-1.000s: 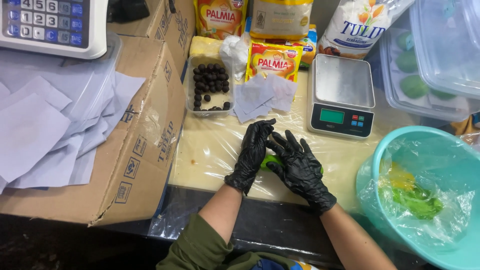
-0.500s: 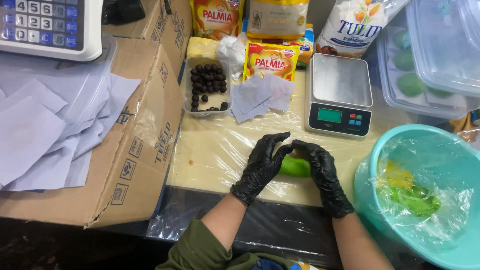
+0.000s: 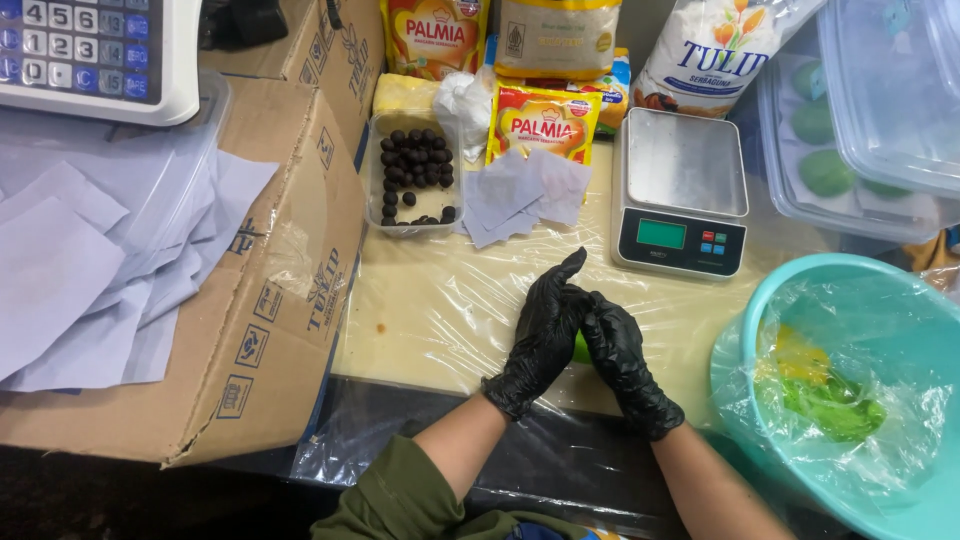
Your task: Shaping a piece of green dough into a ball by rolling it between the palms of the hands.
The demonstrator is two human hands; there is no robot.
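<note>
In the head view, the left hand (image 3: 545, 335) and right hand (image 3: 620, 360), both in black gloves, press palm to palm around a small green dough piece (image 3: 581, 348), only a sliver showing between them above the plastic-wrapped tabletop (image 3: 440, 310). It looks soft, light and slightly tacky, best cupped gently in the palms rather than pinched. Nearby: a clear tray of dark filling balls (image 3: 412, 170), a steel-topped digital scale (image 3: 682, 190), a teal plastic-lined basin (image 3: 740, 350) holding more green dough.
</note>
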